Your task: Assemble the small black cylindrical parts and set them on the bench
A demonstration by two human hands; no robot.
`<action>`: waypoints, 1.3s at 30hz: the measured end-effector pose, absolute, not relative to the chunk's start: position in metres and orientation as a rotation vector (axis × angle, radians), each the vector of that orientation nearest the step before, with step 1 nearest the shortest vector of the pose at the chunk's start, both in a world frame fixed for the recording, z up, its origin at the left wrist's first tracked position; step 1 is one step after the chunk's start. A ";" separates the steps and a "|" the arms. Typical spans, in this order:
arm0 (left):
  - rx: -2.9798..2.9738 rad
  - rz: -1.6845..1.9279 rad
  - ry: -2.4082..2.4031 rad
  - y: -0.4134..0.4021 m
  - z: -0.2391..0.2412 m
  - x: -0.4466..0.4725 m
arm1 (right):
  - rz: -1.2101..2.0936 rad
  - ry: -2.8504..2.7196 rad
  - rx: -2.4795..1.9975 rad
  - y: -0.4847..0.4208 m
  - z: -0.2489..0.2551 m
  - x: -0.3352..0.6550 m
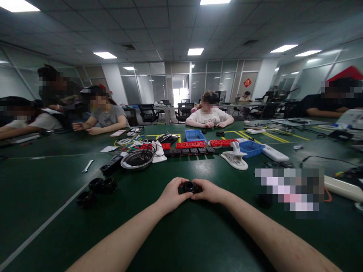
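- Holding the black round part (189,186) between both hands in the head view, you have it just above or on the green table (184,241), near side, about the middle; whether it touches the tabletop I cannot tell.
- Your left hand (173,192) grips it from the left, thumb on the near side and index finger curled along the far side.
- Your right hand (212,191) grasps its right side, fingertips close to the left thumb; the fingers beneath are hidden from you here.
- The part's round opening faces up and towards you. A slack or uneven grip could let that smooth-looking body twist or slip, and anything loose inside could drop out if you tip it.
- Pressing harder with one hand than the other might tilt it; your thumbs, so close together, could also get pinched.
- To your left lie three loose black parts (96,184), grouped near the pale line; a wide sweep of your left forearm could knock them, and round pieces may roll.
- Farther left lies a wrench (88,166); beyond your hands stand a metal bowl (137,167) and a white clamp (236,158), which a long, careless reach could bump.
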State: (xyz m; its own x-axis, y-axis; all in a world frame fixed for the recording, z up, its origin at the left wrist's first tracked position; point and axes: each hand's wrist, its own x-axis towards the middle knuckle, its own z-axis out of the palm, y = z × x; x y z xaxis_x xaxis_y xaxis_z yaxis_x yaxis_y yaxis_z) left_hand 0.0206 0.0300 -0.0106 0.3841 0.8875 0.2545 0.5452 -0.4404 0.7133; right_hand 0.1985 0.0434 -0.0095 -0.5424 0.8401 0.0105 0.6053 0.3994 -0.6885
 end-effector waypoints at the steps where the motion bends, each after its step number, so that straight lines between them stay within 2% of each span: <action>1: 2.108 0.883 1.260 0.029 -0.012 0.022 | 0.865 -2.300 -1.292 0.042 -0.011 0.196; 8: 2.061 1.018 1.447 0.028 -0.019 0.028 | 0.337 -2.183 -1.636 0.031 -0.023 0.174; 11: 2.071 0.997 1.404 0.031 -0.019 0.026 | 0.460 -2.237 -1.521 0.031 -0.019 0.178; 15: 2.114 0.923 1.256 0.033 -0.015 0.020 | 0.856 -2.286 -1.192 0.036 -0.008 0.194; 19: 2.158 0.896 1.165 0.035 -0.012 0.017 | 1.011 -2.210 -1.192 0.040 -0.003 0.200; 22: 2.185 0.885 1.172 0.036 -0.013 0.015 | 0.925 -2.201 -1.210 0.040 -0.006 0.197; 29: 2.403 0.653 1.360 0.036 -0.019 0.019 | 0.490 -2.063 -1.358 0.033 -0.009 0.179; 35: 2.399 0.634 1.447 0.033 -0.018 0.023 | 0.306 -2.131 -1.296 0.031 -0.006 0.177; 39: 2.386 0.638 1.521 0.034 -0.021 0.022 | 0.312 -2.068 -1.136 0.031 -0.004 0.180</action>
State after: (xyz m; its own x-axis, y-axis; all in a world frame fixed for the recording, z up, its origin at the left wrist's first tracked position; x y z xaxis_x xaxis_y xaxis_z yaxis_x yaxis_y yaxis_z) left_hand 0.0223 0.0338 -0.0206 0.3623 0.9028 0.2317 0.7978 -0.4289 0.4237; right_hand 0.1797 0.0306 -0.0042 -0.3313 0.8056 0.4911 0.6246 0.5774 -0.5258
